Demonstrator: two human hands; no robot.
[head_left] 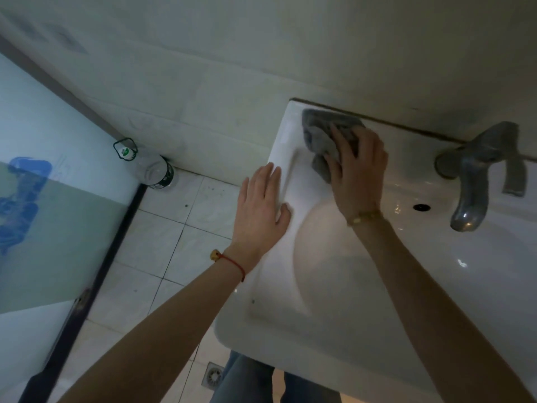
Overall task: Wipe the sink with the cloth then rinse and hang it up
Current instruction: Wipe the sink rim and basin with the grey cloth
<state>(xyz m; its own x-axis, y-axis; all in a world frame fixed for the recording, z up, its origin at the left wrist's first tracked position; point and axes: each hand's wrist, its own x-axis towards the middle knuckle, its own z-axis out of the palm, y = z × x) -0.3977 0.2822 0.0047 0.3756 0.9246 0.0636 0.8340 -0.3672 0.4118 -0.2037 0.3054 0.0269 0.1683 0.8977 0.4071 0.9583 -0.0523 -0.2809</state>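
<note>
Hands (261,207) on glossy sink (334,330) (right (359,181) flat on crumpled grey cloth (322,132)).

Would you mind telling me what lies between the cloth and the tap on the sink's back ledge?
Nothing: in the head view, bare white ledge runs from the cloth to the tap.

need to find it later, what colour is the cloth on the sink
Grey, plain with no pattern; the cloth shows best in the head view.

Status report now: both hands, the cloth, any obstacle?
Right hand presses grey cloth on sink back corner. Left hand flat on rim. No obstacle.
</note>
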